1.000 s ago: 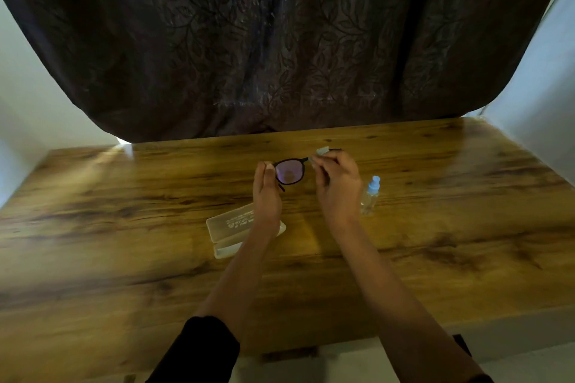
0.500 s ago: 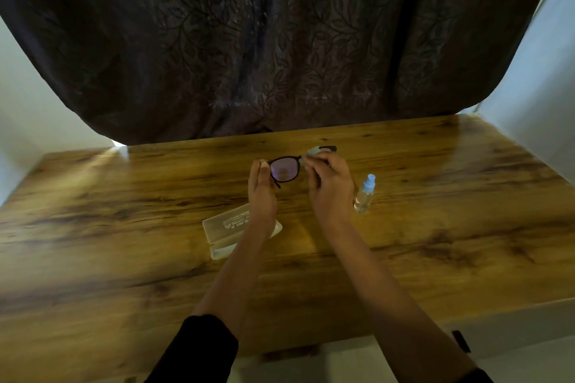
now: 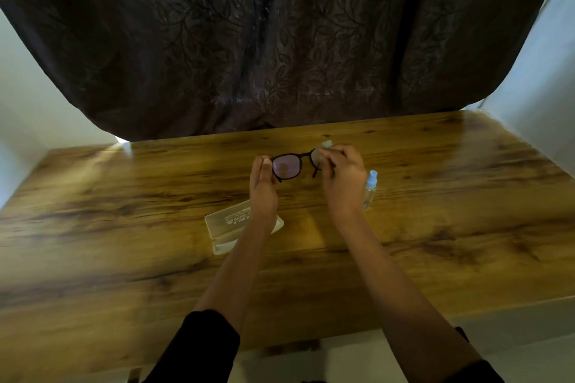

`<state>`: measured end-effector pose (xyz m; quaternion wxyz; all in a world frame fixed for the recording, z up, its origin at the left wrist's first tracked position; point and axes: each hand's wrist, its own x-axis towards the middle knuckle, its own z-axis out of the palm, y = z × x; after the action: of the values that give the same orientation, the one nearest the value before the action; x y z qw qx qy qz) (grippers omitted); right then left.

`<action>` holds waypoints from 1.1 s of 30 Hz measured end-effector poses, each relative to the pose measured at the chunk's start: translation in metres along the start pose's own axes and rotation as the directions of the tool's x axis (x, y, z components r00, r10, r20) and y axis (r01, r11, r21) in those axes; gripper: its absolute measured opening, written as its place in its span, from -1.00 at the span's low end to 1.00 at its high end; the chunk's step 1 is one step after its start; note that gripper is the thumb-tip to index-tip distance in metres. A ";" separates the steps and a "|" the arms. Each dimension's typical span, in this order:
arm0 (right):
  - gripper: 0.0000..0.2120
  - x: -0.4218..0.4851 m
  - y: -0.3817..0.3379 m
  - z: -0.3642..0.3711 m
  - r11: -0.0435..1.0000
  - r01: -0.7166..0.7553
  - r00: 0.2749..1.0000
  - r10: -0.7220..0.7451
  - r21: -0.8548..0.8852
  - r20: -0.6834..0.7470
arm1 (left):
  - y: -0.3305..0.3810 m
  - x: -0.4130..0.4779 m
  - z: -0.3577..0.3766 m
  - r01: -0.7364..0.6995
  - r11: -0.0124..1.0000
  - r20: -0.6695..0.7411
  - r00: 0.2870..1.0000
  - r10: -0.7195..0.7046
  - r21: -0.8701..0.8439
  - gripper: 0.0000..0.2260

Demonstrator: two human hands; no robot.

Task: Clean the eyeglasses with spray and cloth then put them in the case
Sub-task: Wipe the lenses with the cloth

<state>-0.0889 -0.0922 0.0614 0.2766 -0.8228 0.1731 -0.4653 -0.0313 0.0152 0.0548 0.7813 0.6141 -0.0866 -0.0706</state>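
Wooden table [image 3: 124,227] — eyeglasses [image 3: 286,166], cloth [image 3: 326,144], case [image 3: 230,221]

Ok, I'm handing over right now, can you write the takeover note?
Left hand: holds the eyeglasses by one end.
Right hand: pinches the cloth on the lens on its side.
Spray bottle: upright on the table, right of the right hand.
Case: open, under the left forearm.
Done: wiping begun.
Left: finish both lenses, put the glasses in the case.

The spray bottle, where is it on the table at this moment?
In the head view, the spray bottle stands on the table just right of the right hand, which partly hides it; the case lies further left.
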 end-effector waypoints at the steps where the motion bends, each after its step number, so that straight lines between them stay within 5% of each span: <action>1: -0.84 0.004 0.006 -0.003 0.999 -0.050 0.999 0.050 -0.003 -0.014 | 0.001 0.000 -0.001 0.003 1.000 -0.002 1.000 -0.003 -0.004 -0.74; 5: -0.84 0.006 0.005 -0.005 0.996 -0.086 0.995 0.086 0.002 -0.050 | 0.001 -0.002 0.000 -0.009 1.000 0.005 1.000 0.009 -0.004 -0.77; 10: -0.85 -0.008 -0.012 0.005 0.995 0.097 0.995 -0.098 0.032 0.031 | -0.001 -0.002 0.002 -0.019 1.000 0.010 1.000 0.019 -0.003 -0.79; 17: -0.84 0.007 0.004 -0.002 0.998 -0.060 0.998 0.061 0.033 -0.031 | 0.000 -0.001 -0.004 -0.020 0.999 -0.007 1.000 0.019 -0.039 -0.80; 23: -0.86 -0.013 -0.010 0.007 0.989 0.144 0.988 -0.146 0.034 0.053 | -0.002 0.002 0.000 -0.025 0.999 -0.047 0.999 0.024 -0.028 -0.81; 29: -0.87 0.002 0.009 -0.003 0.999 -0.014 0.999 0.016 0.050 -0.043 | 0.004 0.003 -0.001 0.041 0.997 -0.067 0.997 -0.045 -0.068 -0.71; 33: -0.87 -0.007 -0.001 0.005 0.999 0.051 0.999 -0.050 -0.004 0.021 | 0.001 0.002 -0.002 0.015 0.998 -0.070 0.997 -0.018 -0.055 -0.79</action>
<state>-0.0877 -0.0856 0.0554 0.2646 -0.8323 0.1505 -0.4632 -0.0284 0.0171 0.0555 0.7995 0.5956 -0.0520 -0.0578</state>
